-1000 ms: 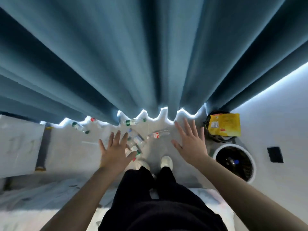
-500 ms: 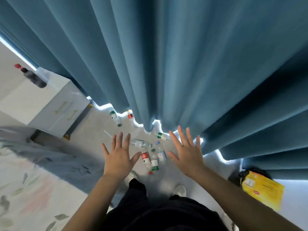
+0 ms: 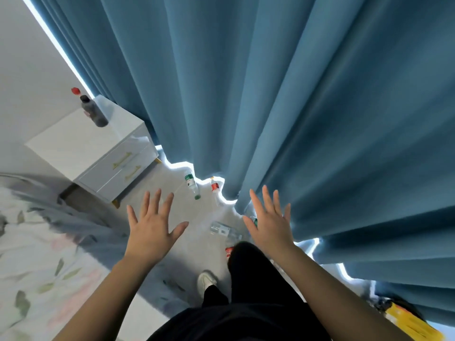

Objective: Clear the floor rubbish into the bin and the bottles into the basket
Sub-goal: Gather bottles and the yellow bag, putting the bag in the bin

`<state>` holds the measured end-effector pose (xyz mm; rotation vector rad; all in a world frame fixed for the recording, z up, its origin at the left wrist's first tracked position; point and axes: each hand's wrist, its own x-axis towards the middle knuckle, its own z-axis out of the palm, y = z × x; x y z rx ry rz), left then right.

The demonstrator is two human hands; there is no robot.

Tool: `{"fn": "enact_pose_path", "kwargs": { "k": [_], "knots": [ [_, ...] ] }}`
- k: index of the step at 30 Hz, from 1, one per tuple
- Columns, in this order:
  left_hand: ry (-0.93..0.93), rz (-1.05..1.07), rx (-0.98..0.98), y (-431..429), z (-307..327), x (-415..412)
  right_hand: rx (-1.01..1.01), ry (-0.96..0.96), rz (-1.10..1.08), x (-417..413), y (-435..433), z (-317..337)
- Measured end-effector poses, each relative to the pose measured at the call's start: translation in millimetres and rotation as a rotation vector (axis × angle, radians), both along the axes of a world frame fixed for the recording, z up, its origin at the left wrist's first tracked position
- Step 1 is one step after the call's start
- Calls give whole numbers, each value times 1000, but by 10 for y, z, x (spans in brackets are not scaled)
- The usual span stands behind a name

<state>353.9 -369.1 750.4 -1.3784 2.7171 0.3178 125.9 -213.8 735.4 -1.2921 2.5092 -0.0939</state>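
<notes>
Head view: my left hand (image 3: 152,228) and right hand (image 3: 270,226) are both held out over the floor, backs up, fingers spread wide and holding nothing. A green-label bottle (image 3: 191,184) and a small red-label bottle (image 3: 214,187) lie farther off, at the hem of the blue curtain (image 3: 295,107). A clear bottle (image 3: 222,229) lies between my hands. A red-banded bottle (image 3: 229,251) lies beside my knee, partly hidden. A dark bottle (image 3: 94,114) stands upright on the white nightstand (image 3: 81,148), far left. A yellow bag (image 3: 413,323) is near right.

Blue curtain (image 3: 295,94); white 2-drawer nightstand (image 3: 81,148) beside floral bedding (image 3: 37,279).
</notes>
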Motion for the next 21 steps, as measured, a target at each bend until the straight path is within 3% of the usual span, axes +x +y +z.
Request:
{"fn": "enact_pose_path", "kwargs": {
  "k": [10,21],
  "knots": [
    [45,132,29,-804,-179,73,21,-42,136,-69,-1233,-86],
    [-47,343,83,-2592,-357,163,47,-113,301,-36,-3461,-390]
  ]
}}
